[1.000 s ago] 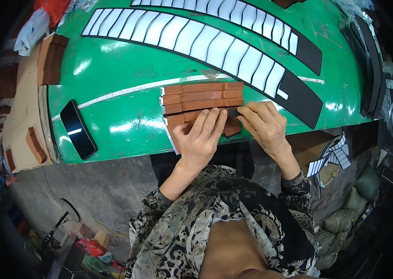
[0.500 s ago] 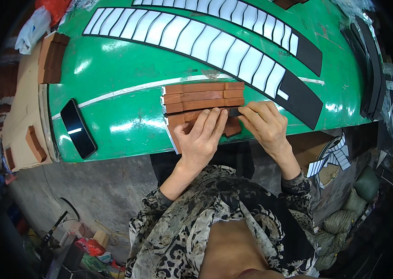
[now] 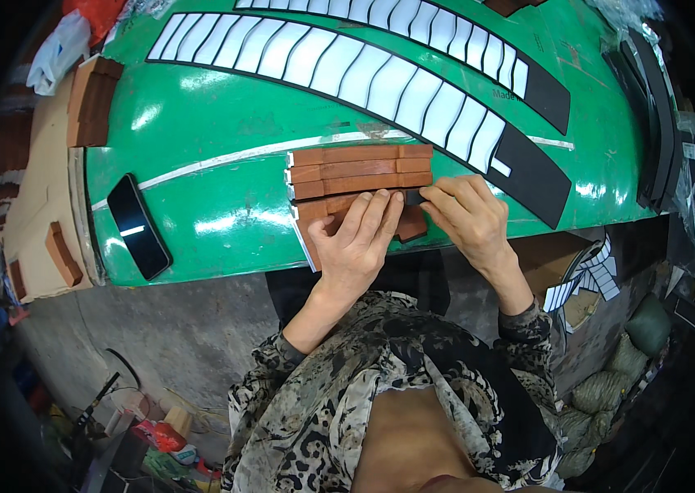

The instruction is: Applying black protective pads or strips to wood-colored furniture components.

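A stack of reddish-brown slatted blocks (image 3: 360, 171) with white left ends lies near the front edge of the green table (image 3: 224, 156). My left hand (image 3: 357, 238) bends over the nearest brown piece (image 3: 309, 220), fingers pressed on its top and thumb bent at its left. That hand hides much of the piece. At the stack's right side my right hand (image 3: 469, 215) is closed in a pinch on a small black tab (image 3: 413, 198). The tab's far end meets the brown piece close to my left fingertips; how it is joined cannot be seen.
Two curved black strips with white wavy panels (image 3: 355, 74) lie beyond the stack. A black phone (image 3: 138, 228) rests at left, beside cardboard (image 3: 43, 214) bearing brown pieces. Plastic-wrapped black parts (image 3: 651, 123) line the right edge. A box of white-panelled pieces (image 3: 581, 283) stands below the right edge.
My right hand has shifted very slightly upward, still pinching the black tab. My left hand and the brown pieces look the same.
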Motion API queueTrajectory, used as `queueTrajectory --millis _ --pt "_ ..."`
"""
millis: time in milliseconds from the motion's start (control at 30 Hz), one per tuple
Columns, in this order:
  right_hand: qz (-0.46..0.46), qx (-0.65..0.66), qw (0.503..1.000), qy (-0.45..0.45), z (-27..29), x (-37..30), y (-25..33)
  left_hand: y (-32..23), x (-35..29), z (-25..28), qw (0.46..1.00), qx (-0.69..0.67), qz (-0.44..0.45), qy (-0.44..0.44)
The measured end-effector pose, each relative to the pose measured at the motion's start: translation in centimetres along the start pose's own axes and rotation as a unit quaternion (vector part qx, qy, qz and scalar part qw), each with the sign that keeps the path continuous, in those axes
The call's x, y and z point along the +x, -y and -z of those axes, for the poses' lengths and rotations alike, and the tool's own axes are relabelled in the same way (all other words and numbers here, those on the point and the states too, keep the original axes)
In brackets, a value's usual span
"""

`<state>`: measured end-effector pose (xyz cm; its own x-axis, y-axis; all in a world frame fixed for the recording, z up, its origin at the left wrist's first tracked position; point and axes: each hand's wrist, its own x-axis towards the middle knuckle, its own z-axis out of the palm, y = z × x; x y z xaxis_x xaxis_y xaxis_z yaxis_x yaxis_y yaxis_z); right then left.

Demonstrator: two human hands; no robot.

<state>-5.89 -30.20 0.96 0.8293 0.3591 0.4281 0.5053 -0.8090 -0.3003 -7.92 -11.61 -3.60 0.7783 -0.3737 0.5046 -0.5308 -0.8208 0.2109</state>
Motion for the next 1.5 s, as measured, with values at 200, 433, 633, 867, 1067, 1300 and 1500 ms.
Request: queueTrajectory --millis 200,433,633,867,1067,1300,1500 --pt "0.006 -0.004 1.000 0.018 0.0 0.0 -0.3 0.0 -0.1 -0.1 1.000 -0.001 0.000 -0.003" --pt "0.000 0.032 0.999 0.005 -0.4 -0.2 -0.9 0.1 0.1 -0.2 1.000 -0.004 -0.003 -0.001" --pt "-0.095 0.116 0.988 -0.041 -0.6 -1.6 -1.7 0.2 0.1 -0.2 1.000 -0.009 -0.005 0.005" --pt "-0.102 0.116 0.988 -0.030 -1.2 -2.4 -1.4 0.2 0.3 -0.1 1.000 -0.006 -0.010 0.005" --pt "-0.049 0.062 0.996 -0.044 -0.9 -1.7 -0.9 0.1 0.0 -0.1 1.000 0.001 -0.016 0.003" --pt "-0.001 0.023 0.999 -0.024 -0.2 -0.7 -0.2 -0.1 -0.6 -0.4 0.999 0.020 -0.018 -0.016" --pt "0.040 0.023 0.999 -0.001 0.0 -0.4 -0.3 0.0 -1.1 -0.6 0.999 0.039 -0.024 -0.026"
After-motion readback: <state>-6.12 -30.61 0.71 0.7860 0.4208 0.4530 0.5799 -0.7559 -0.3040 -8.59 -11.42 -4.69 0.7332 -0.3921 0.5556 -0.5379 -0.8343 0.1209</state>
